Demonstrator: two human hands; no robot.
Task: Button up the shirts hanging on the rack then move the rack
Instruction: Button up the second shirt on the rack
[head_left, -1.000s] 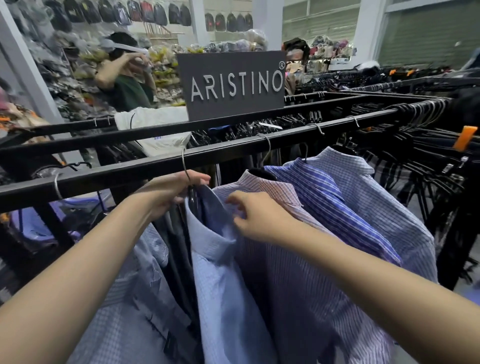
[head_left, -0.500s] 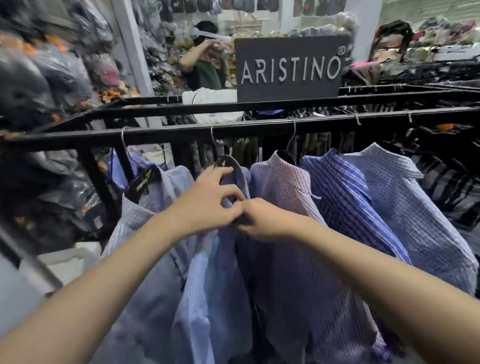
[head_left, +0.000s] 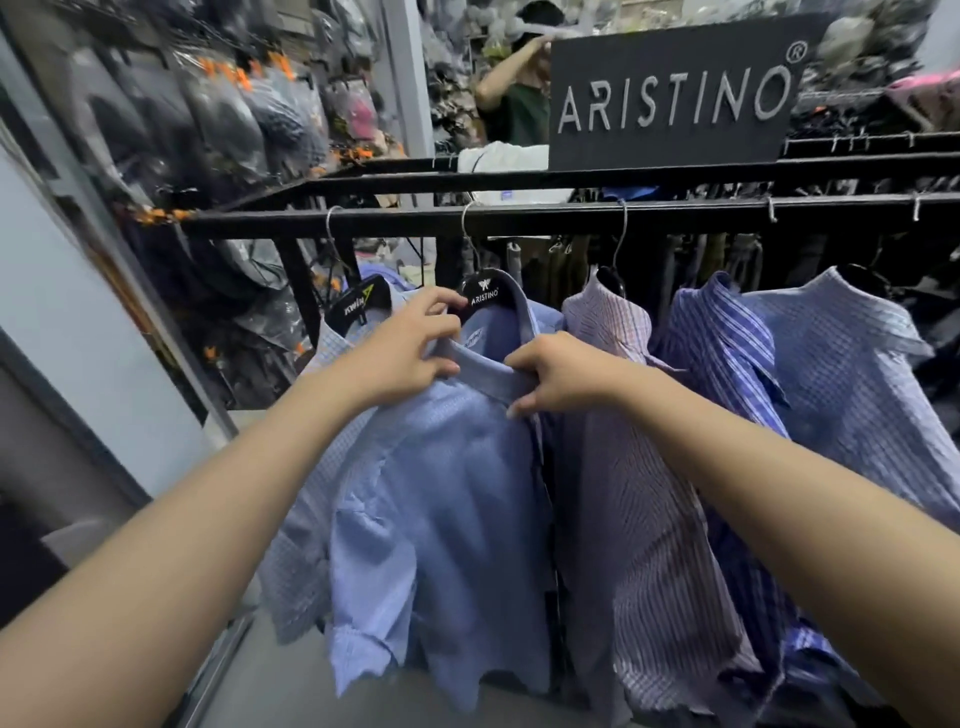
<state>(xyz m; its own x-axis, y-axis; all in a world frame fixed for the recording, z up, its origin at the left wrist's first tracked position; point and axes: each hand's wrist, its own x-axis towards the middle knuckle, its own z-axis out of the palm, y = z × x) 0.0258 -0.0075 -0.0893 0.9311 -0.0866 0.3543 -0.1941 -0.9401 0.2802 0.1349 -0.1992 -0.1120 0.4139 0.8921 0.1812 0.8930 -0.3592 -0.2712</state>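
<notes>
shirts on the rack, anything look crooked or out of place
Only the light blue shirt stands out: it is twisted toward the camera, while the striped shirt beside it hangs side-on. The left hand and right hand grip its collar. Nothing looks torn or fallen.

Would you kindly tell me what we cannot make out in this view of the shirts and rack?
1. Collar button of the light blue shirt: head view, covered by the left grip and right grip; fastened or not, cannot tell.
2. Feet of the rack: head view, behind the hanging shirts and past the bottom edge.
3. Bagged goods at left: head view, motion-blurred.
</notes>
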